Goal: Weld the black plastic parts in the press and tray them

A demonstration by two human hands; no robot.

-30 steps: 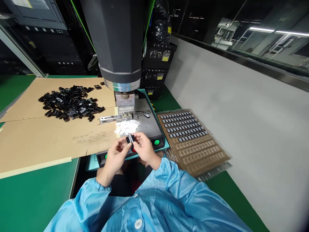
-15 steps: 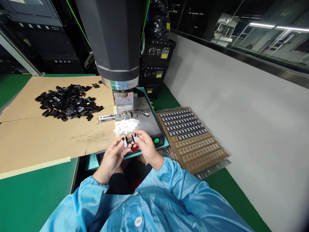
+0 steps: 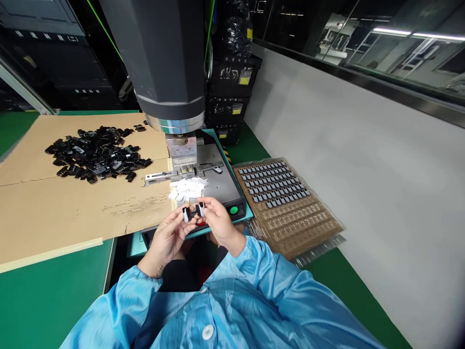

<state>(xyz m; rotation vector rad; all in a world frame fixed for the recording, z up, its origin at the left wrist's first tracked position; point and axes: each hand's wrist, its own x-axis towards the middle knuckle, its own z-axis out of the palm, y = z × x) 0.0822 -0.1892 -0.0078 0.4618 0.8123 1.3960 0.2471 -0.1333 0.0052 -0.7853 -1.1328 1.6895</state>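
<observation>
My left hand pinches one small black-and-white part by its fingertips. Close beside it, my right hand grips a second small black-and-white part. Both parts are held up side by side, just in front of the press base plate. A heap of small white pieces lies on that plate right behind my fingers. The big dark press head hangs above the fixture.
A pile of black plastic parts lies on cardboard at the left. A brown blister tray half filled with parts sits at the right, beside a grey wall. A green button is near my right hand.
The two parts were pressed together a second ago; my hands drew them apart and turned them so their white sides show. The view shifted slightly left.
</observation>
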